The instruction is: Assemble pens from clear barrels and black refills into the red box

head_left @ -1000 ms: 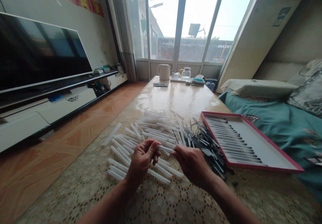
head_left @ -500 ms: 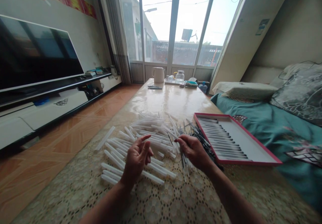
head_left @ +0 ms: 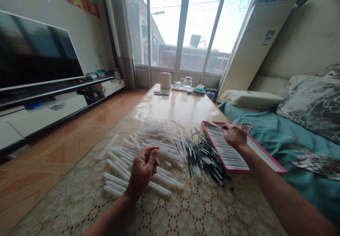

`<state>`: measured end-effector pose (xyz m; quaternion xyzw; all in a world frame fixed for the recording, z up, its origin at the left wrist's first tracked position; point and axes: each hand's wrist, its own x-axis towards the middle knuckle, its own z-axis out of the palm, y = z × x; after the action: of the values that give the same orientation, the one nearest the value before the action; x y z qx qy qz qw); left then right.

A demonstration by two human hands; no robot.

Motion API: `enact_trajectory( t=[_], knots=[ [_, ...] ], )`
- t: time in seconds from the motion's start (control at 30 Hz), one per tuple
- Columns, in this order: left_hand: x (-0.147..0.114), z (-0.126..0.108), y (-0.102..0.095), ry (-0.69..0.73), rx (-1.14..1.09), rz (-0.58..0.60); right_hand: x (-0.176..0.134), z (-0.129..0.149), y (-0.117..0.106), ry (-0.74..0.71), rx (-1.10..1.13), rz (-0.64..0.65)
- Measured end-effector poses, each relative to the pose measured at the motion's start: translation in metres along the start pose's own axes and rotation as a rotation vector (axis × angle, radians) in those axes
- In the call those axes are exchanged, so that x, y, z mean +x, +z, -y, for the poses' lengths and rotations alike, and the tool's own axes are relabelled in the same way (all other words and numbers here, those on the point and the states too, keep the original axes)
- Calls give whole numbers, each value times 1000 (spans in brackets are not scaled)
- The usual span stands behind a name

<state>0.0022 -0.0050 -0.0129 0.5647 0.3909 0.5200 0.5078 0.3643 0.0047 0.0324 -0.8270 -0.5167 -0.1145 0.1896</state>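
Tube in hand: a slim white tube is over the far-left corner of the tray, at the far end of the row; whether it touches the tray or the row beneath, I cannot tell.
Tube's long axis: running left from the fingers, its free end slightly farther away, roughly along the same line as the row.
Right hand: the nearer of the two hands, above the tray; this right hand is closed in a pinch on the tube's right end.
Left hand: well apart from the tray, over the near part of the pile; this left hand is half open, fingers loosely curled, nothing seen in it.
Pile: loose white tubes around and beyond the left hand, lying at mixed angles on the worktop.
Dark rods: a heap of dark rods just left of the tray, between the pile and the tray.
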Motion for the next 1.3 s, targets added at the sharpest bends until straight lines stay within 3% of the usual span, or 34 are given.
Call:
enact_trajectory(
  t=[0.2, 0.47, 0.6, 0.73, 0.83, 0.93, 0.97, 1.07, 1.13, 1.3],
  knots=[
    [1, 1, -1, -17, 17, -20, 26, -26, 31, -41, -215, 61],
    [3, 1, -4, -17, 36, -43, 50, -31, 68, -99, -273, 121],
    [4, -2, -4, -14, 40, -66, 49, -28, 70, -130, -227, 110],
    [6, -6, -5, -2, 48, -83, 40, -9, 58, -158, -143, 42],
    [7, -8, -6, 5, 53, -99, 17, 22, 42, -236, -49, 15],
    [7, -7, -7, 11, 63, -99, -30, 61, 23, -360, 54, 71],
    [6, -7, -7, 12, 66, -95, -49, 73, 16, -425, 104, 134],
    [5, -4, -6, 6, 92, -66, -107, 104, -3, -638, 378, 529],
    [4, -2, -5, 0, 118, -43, -136, 118, -10, -699, 377, 629],
    [2, 0, -3, -9, 130, -18, -151, 128, -10, -631, 218, 576]
  ],
)
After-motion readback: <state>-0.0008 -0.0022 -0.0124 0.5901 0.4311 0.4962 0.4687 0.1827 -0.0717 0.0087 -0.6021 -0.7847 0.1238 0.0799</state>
